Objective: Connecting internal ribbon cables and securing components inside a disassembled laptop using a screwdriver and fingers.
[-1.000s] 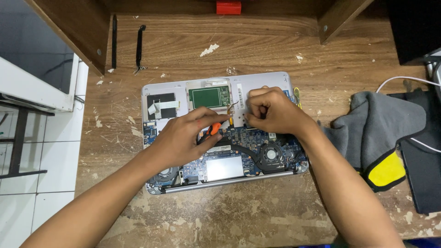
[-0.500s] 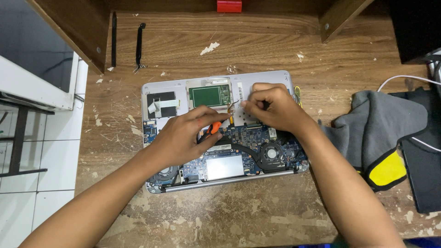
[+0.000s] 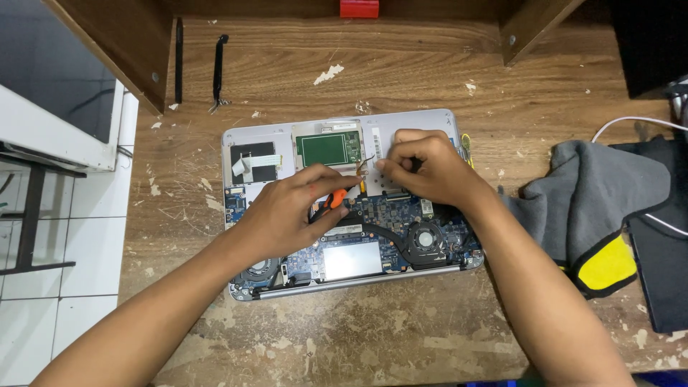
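An opened silver laptop base (image 3: 272,140) lies on the wooden desk, its blue circuit board, green board (image 3: 326,148) and round fan (image 3: 426,236) exposed. My left hand (image 3: 287,211) rests over the board's middle, gripping a small orange-handled tool (image 3: 331,201) whose thin tip points up and right. My right hand (image 3: 426,168) sits on the laptop's upper right, fingers pinched together at a small part beside the tool's tip. What the fingers pinch is too small to tell.
A grey and yellow cloth (image 3: 595,208) lies to the right beside a dark flat object (image 3: 663,244) and a white cable (image 3: 631,123). Two thin black tools (image 3: 218,64) lie at the back left. A red item (image 3: 358,8) sits at the far edge. Wooden brackets flank the desk.
Both hands stay on the laptop. My right hand's fingers have shifted slightly at the same spot; the left hand and its tool have hardly moved.
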